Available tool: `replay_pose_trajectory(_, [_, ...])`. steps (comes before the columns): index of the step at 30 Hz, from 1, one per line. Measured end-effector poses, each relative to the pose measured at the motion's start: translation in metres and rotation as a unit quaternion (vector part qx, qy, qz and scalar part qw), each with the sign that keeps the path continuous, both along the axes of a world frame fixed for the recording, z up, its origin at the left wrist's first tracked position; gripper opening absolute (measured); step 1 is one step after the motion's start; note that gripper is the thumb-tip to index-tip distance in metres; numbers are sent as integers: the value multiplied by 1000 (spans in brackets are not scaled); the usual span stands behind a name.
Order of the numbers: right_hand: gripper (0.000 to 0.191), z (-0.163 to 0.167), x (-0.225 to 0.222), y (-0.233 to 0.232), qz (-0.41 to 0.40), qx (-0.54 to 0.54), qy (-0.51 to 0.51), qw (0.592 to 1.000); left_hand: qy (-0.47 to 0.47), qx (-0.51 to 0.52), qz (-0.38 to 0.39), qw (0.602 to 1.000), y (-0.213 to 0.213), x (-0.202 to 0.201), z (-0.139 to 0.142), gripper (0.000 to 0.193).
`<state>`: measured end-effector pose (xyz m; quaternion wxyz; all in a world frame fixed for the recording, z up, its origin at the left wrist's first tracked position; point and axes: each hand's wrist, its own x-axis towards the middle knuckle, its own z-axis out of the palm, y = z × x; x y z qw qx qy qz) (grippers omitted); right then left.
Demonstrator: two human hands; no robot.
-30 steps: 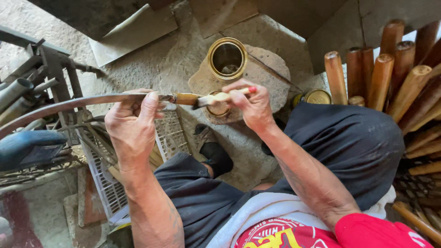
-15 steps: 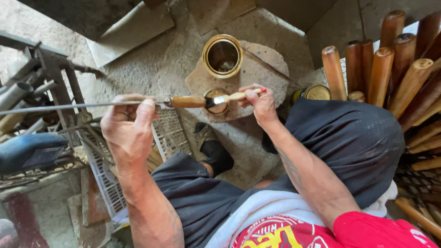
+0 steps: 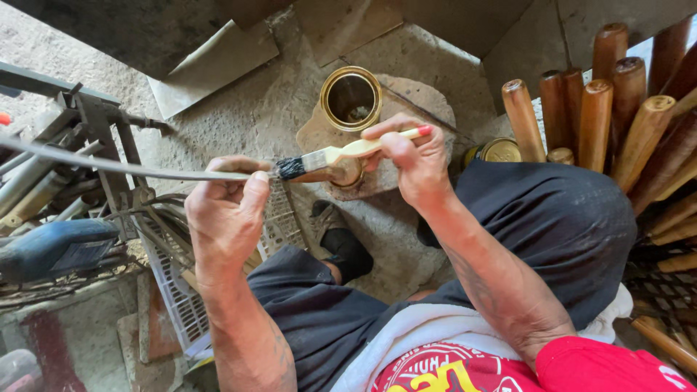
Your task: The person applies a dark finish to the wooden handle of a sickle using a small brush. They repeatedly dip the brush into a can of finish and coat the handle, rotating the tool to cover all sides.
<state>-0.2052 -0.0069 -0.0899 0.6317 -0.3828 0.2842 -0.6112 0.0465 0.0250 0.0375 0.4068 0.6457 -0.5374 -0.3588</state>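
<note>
L hand (image 3: 226,210) clamped on thin rod (image 3: 109,165); R hand (image 3: 415,161) gripping paintbrush (image 3: 341,154), wrist bent.

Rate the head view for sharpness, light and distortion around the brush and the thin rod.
Head view: brush, right hand and left hand are sharp in soft, even daylight; the thin rod blurs towards the left edge; wide-angle bending shows at the borders; the open tin rim glints mildly, nothing blown out.

Paintbrush (image 3: 330,157): pale wooden handle, dark bristles, held level, bristles touching a long thin grey rod (image 3: 131,168), also level.
</note>
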Motion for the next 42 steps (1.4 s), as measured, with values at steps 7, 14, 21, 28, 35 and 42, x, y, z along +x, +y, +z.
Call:
replay_pose_trajectory(7, [24,-58,-3,-3,7,87,1,996,-77,-14,-14,997,-4,-3,10,15])
replay_pose_trajectory(14, [22,-40,-8,-5,-3,20,-74,997,-40,-16,-12,999,-6,-5,10,22])
replay_pose_trajectory(21, [25,-64,9,-12,32,95,-34,994,-126,31,16,991,-4,-2,11,18])
replay_pose_trajectory(28, [26,-100,0,-15,28,116,0,993,-87,-4,-2,996,-6,-1,8,21])
replay_pose_trajectory(35, [24,-115,0,-16,5,123,72,990,-115,-12,-5,993,-9,-6,12,29])
replay_pose_trajectory(42, [18,-86,9,-12,-12,86,193,977,-164,14,29,986,-11,-11,14,37])
